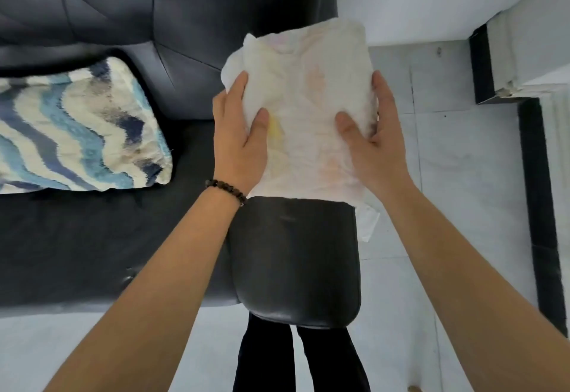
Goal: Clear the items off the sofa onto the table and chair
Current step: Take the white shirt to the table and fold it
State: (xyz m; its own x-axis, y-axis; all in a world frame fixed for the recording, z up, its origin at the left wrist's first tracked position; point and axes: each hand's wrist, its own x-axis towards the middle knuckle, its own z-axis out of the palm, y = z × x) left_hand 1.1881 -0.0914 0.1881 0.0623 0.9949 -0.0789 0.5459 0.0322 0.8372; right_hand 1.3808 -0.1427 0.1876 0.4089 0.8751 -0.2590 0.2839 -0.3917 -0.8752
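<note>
Underway | my left hand (239,142), right hand (377,142) hold crumpled white bundle (308,83) over black leather sofa (92,237), fingers (257,126) pinching its sides | wavy blue-white cushion (77,129), left of fingers, probably yet to clear.

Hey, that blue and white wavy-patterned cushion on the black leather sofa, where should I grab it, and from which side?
Set down the white crumpled bundle first. I'd take the blue and white wavy-patterned cushion by its right edge near the front corner, coming from the right across the bare seat of the black leather sofa. That edge lies open; the left side runs out of view.
</note>
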